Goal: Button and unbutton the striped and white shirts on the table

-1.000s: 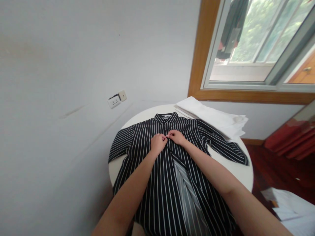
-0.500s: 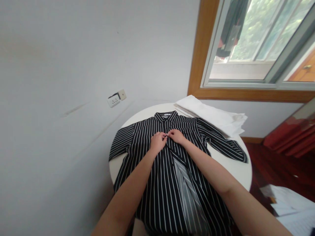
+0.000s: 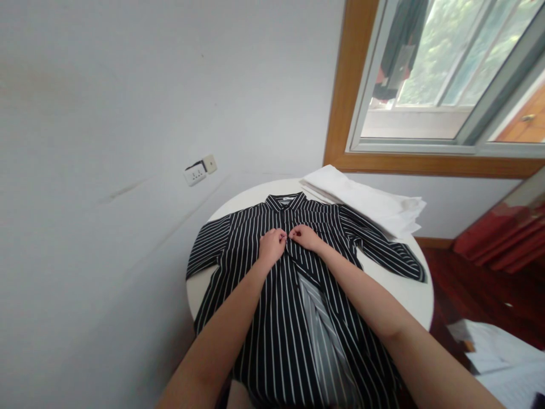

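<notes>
Left hand (image 3: 272,245) and right hand (image 3: 304,237), near-closed, seemingly pinch the striped collared shirt (image 3: 279,295) — its gaping lower front (image 3: 293,341) could tug loose.

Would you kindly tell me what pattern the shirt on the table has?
The shirt is black with thin white stripes, seen in the head view.

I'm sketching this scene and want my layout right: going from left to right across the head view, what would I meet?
Wall socket → left hand → right hand → white pile → red cloth.
</notes>
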The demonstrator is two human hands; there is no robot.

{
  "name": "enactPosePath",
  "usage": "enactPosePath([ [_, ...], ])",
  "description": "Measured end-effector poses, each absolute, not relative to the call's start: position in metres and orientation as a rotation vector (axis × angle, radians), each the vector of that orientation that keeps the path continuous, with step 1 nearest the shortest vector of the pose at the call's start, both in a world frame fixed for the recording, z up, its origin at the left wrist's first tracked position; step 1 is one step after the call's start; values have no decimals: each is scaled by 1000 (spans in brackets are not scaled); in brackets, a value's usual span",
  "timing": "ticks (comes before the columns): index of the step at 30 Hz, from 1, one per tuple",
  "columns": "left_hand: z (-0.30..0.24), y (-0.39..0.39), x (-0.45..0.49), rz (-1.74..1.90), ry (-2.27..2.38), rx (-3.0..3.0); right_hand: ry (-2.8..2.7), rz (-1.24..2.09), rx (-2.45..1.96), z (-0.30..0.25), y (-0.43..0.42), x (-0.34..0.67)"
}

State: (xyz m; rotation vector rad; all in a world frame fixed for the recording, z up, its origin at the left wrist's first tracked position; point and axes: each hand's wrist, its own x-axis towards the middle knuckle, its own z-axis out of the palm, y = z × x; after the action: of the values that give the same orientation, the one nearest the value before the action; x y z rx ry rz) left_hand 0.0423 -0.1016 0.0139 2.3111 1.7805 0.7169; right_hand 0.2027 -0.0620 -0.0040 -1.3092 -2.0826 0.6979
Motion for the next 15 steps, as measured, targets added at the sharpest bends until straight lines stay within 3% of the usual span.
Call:
enactPosePath([
  [15,9,-96,40,744,1749,2281,-2112,674,-1353,-1,-63,202],
])
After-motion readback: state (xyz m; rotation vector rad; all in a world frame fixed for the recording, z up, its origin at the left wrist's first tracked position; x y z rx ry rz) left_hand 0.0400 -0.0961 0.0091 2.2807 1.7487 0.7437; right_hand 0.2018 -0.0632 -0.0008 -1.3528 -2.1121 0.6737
